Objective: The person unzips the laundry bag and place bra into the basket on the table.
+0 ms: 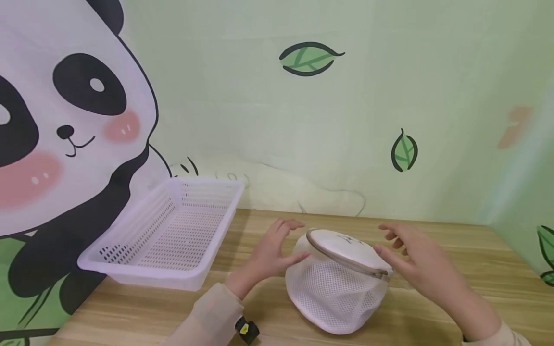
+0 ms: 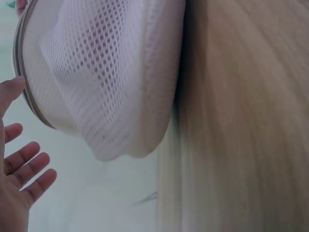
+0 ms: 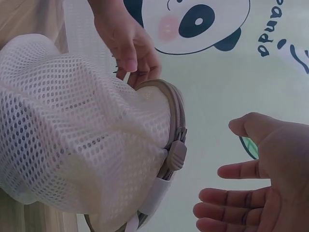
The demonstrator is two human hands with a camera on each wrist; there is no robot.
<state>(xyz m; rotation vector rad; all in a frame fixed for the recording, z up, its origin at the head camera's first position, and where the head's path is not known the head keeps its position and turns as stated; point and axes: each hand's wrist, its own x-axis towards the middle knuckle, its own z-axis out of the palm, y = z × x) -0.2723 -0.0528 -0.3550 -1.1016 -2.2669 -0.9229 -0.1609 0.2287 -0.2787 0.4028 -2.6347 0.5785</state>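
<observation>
- White mesh bag (image 1: 335, 293) sits on a wooden table (image 1: 270, 312) between the two hands, its lid in place.
- Left hand (image 1: 277, 247), fingers spread wide and gripping nothing, is at the bag's side; whether its thumb touches the rim cannot be told.
- Right hand (image 1: 420, 262), loosely open and empty, faces the zip pull (image 3: 177, 155).
- White basket (image 1: 151, 275) lies beyond the left hand.
- Apparent step: hands poised around the bag; taking hold would call for both to close inward evenly, without crushing the soft mesh.
</observation>
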